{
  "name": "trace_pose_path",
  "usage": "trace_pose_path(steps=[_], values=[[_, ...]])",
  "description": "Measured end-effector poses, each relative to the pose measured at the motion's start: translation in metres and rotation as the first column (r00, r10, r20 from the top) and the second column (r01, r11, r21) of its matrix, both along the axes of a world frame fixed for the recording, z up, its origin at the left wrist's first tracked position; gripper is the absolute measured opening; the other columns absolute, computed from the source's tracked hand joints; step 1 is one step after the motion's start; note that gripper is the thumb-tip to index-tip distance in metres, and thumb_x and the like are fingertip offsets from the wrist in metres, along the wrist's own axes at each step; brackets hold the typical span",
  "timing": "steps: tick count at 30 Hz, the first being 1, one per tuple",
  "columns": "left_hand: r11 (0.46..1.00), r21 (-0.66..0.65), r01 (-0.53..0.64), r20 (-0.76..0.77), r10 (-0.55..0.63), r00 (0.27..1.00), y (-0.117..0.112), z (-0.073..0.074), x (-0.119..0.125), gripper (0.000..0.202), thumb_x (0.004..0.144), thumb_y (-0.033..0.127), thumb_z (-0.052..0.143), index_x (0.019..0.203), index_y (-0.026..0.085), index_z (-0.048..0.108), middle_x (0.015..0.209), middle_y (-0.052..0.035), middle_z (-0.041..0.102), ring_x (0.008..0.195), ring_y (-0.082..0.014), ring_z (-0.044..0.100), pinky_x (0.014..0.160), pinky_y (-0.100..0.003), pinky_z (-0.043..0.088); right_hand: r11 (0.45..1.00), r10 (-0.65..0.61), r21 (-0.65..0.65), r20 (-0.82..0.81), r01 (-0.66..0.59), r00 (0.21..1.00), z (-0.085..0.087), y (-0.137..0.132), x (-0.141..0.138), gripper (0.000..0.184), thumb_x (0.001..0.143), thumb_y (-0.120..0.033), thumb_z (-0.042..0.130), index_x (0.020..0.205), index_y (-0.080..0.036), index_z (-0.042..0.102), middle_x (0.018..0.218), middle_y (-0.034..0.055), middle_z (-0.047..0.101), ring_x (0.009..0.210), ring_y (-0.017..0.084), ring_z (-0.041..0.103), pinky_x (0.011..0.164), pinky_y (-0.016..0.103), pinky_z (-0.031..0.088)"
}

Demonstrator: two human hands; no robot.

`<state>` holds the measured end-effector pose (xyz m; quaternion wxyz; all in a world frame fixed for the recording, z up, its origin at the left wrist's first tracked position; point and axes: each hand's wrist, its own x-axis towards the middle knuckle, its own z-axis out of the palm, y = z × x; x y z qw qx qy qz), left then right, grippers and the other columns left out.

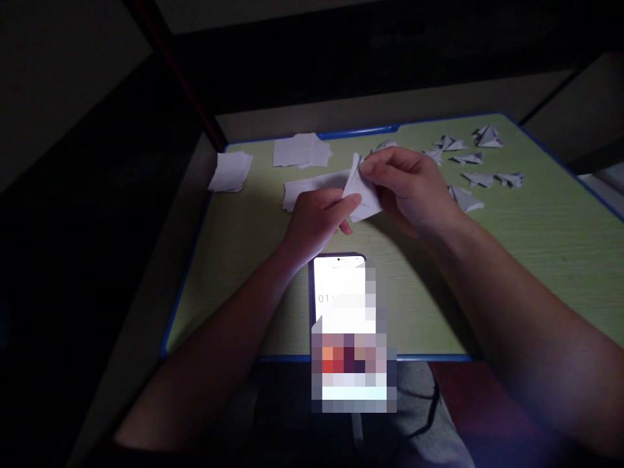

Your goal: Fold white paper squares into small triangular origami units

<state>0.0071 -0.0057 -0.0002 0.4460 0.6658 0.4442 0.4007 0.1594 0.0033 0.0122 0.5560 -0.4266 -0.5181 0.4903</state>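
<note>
While pinching bent white paper sheet (366, 207) with nearly closed left hand (316, 216) and right hand (416, 182), holding it above pale-green, blue-edged tabletop (234, 240), beyond lit rectangular phone (341, 309).

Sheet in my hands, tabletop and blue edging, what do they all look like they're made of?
The sheet looks like matte white paper: thin, bending, with faint dark marks. The tabletop could be laminate or painted wood, pale green with fine grain-like lines; the look leaves it open. The edging is probably plastic, judging by its smooth, even blue.
</note>
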Motion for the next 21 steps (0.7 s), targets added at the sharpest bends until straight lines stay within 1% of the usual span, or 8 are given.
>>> trace_pose_path(steps=[4, 8, 12, 16, 21], values=[[1.0, 0.005, 0.024, -0.019, -0.024, 1.0, -0.0004, -0.0008, 0.0004, 0.034, 0.083, 0.036, 0.059, 0.055, 0.017, 0.057, 0.047, -0.0003, 0.057, 0.042, -0.0072, 0.044, 0.044, -0.023, 0.03, 0.999, 0.013, 0.031, -0.101, -0.01, 0.995, -0.0002, 0.0002, -0.001, 0.009, 0.068, -0.02, 0.07, 0.064, -0.019, 0.062, 0.061, -0.0021, 0.052, 0.054, 0.01, 0.044, 0.052, 0.026, 0.033], [0.999, 0.017, 0.048, -0.048, -0.047, 0.998, -0.0001, -0.0013, 0.0005, 0.035, 0.083, 0.037, 0.058, 0.055, 0.017, 0.055, 0.047, 0.0002, 0.057, 0.042, -0.0071, 0.044, 0.044, -0.023, 0.03, 0.999, 0.005, 0.047, -0.148, 0.002, 0.989, -0.0002, 0.0004, -0.0031, 0.011, 0.068, -0.013, 0.065, 0.061, -0.02, 0.059, 0.058, -0.0037, 0.051, 0.051, 0.009, 0.04, 0.05, 0.026, 0.028], [0.998, 0.014, 0.056, -0.052, -0.055, 0.997, 0.0001, -0.0012, 0.0002, 0.036, 0.083, 0.038, 0.057, 0.054, 0.017, 0.054, 0.047, 0.0004, 0.057, 0.041, -0.007, 0.044, 0.044, -0.022, 0.03, 0.999, 0.006, 0.032, -0.168, 0.0, 0.986, -0.0005, 0.0001, -0.0042, 0.007, 0.067, -0.016, 0.068, 0.066, -0.018, 0.061, 0.058, -0.003, 0.052, 0.05, 0.01, 0.041, 0.048, 0.027, 0.028], [0.997, 0.022, 0.075, -0.062, -0.073, 0.995, -0.0009, 0.0003, 0.0, 0.036, 0.084, 0.037, 0.057, 0.054, 0.016, 0.055, 0.047, 0.0002, 0.057, 0.042, -0.007, 0.045, 0.044, -0.022, 0.03, 1.0, 0.009, 0.026, -0.173, -0.005, 0.985, -0.0013, 0.0007, -0.0036, 0.011, 0.067, -0.019, 0.073, 0.067, -0.018, 0.062, 0.059, -0.0022, 0.053, 0.051, 0.01, 0.042, 0.048, 0.028, 0.029], [0.996, 0.023, 0.084, -0.085, -0.082, 0.993, -0.0025, 0.0025, 0.0, 0.036, 0.084, 0.036, 0.057, 0.054, 0.016, 0.055, 0.046, 0.0002, 0.056, 0.042, -0.0073, 0.045, 0.045, -0.022, 0.032, 0.998, -0.017, 0.049, -0.21, 0.028, 0.978, -0.001, 0.001, -0.0047, 0.012, 0.066, -0.014, 0.068, 0.06, -0.02, 0.059, 0.057, -0.0037, 0.052, 0.051, 0.01, 0.041, 0.049, 0.026, 0.028]])
